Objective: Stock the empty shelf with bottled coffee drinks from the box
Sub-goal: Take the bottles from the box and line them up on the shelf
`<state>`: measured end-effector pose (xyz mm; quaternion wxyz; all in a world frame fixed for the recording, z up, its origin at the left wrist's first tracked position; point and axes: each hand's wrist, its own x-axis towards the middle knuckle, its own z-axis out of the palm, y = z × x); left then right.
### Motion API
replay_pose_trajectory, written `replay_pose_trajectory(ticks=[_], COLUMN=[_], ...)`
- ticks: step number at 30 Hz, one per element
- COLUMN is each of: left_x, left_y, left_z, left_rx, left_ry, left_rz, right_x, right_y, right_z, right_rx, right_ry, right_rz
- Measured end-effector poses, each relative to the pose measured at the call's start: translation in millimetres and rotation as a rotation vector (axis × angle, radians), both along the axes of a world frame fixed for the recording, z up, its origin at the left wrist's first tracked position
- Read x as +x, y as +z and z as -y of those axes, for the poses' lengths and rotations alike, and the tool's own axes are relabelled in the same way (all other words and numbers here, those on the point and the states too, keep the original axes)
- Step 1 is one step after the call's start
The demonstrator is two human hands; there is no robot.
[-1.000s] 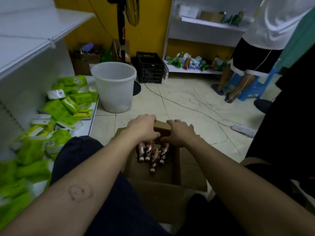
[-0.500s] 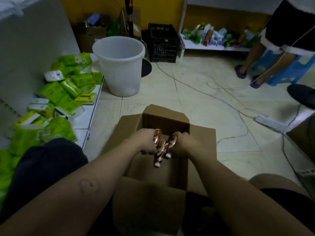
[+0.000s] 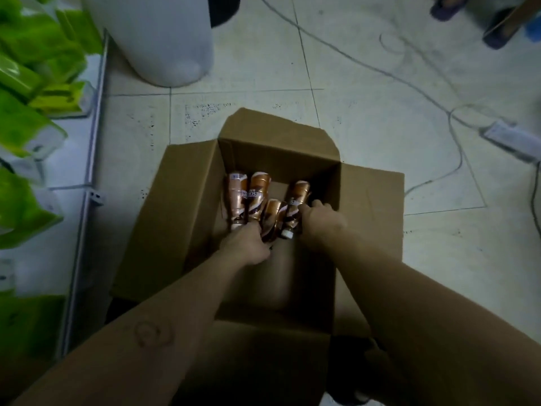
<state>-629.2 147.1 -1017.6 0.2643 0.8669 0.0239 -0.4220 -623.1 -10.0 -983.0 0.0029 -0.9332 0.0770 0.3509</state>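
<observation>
- The tiled floor (image 3: 380,142) now fills most of the view. The head has tipped down, and the empty shelf seen at the upper left a second ago is out of frame.
- The cardboard box (image 3: 187,206) sits open on the floor just below the camera, with its flaps spread outward.
- A white bucket (image 3: 158,39) stands beyond the box's far left corner. A low shelf (image 3: 74,171) piled with green packets (image 3: 26,124) runs along the left.
- The left hand (image 3: 246,244) lay on the far flap a second ago. It is now down inside the box, fingers curled round the cap ends of the two left bottles.
- The right hand (image 3: 322,221) has made the same move and grips the rightmost bottle near its neck. Whether it also holds the fourth bottle cannot be told.
- Four bottled coffee drinks (image 3: 257,194) lie bunched inside the box, bases toward the far wall and caps toward the person. No other bottles show.
- The grasp looks done, so lifting out and carrying to the shelf remain. This is likely the last batch.
</observation>
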Motion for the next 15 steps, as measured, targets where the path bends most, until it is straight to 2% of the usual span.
replay_pose_trajectory(ticks=[8, 15], left_x=[11.2, 4.9], left_y=[-87.3, -128.6], left_z=[-0.8, 14.3], left_rx=[-0.091, -0.112], left_ry=[0.248, 0.355], left_rz=[-0.158, -0.209], right_x=[54.6, 82.4], right_y=[-70.7, -119.7], right_z=[14.0, 18.5], right_rx=[-0.117, -0.202], right_ry=[0.191, 0.509], right_rz=[-0.008, -0.057])
